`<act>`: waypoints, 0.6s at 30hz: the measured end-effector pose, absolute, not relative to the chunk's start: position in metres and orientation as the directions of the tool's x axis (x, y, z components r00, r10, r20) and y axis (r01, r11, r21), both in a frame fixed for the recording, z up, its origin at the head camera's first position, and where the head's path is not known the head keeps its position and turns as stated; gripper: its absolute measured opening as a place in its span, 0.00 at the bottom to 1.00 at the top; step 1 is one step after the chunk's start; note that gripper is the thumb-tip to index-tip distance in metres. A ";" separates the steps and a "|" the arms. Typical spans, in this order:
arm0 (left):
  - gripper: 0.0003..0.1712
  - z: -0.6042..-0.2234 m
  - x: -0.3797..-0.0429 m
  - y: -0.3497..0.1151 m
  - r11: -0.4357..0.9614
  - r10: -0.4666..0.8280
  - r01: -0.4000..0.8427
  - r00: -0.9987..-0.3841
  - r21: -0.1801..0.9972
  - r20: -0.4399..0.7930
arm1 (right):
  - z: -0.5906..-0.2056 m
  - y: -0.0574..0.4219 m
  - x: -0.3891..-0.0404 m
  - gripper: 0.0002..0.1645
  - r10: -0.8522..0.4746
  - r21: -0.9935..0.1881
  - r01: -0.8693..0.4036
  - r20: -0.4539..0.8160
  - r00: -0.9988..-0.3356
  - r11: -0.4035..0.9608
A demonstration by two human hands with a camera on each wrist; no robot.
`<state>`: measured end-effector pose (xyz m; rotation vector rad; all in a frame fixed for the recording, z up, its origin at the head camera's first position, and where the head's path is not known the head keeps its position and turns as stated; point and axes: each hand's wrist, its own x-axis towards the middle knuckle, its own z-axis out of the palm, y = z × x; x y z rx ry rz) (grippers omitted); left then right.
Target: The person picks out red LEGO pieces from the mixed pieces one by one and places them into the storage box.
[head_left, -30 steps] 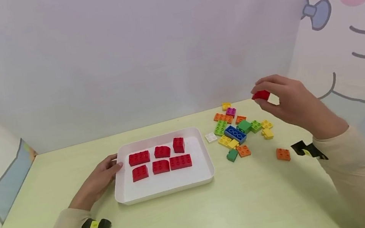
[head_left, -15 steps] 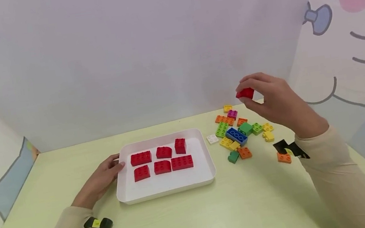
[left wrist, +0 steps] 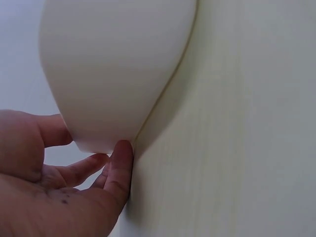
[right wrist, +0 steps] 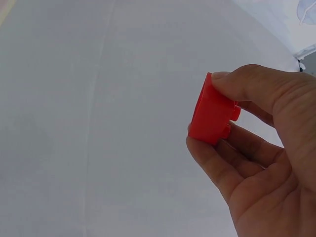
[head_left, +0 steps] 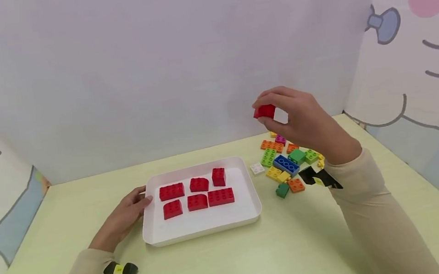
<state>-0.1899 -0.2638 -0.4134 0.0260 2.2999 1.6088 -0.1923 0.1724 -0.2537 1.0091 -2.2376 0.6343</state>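
My right hand (head_left: 298,116) pinches a red toy brick (head_left: 264,111) between thumb and fingertips, up in the air over the back of the table. In the right wrist view the studs of that red brick (right wrist: 213,114) face the palm. My left hand (head_left: 126,215) grips the left rim of a white tray (head_left: 202,230). The left wrist view shows the fingers (left wrist: 118,168) at the lower outer edge of the tray wall (left wrist: 118,64), with the thumb partly hidden behind the rim. Several red bricks (head_left: 221,197) lie in two rows inside the tray.
Right of the tray lies a loose group of bricks: a blue brick (head_left: 286,164), a white brick (head_left: 257,169), a dark green brick (head_left: 282,190), an orange brick (head_left: 296,185) and several others. My right forearm (head_left: 374,209) hides part of the table. A pale wall (head_left: 152,71) closes off the back.
My right hand has moved left with the red brick, from the right of the loose bricks to above them. The left hand stays at the tray's rim. The view has shifted slightly.
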 end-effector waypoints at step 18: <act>0.34 -0.412 -0.195 -0.257 0.358 0.191 -0.195 -0.942 0.913 -0.277 | -0.243 0.140 -0.194 0.18 -0.471 -0.262 -0.819 0.712 -0.522 0.511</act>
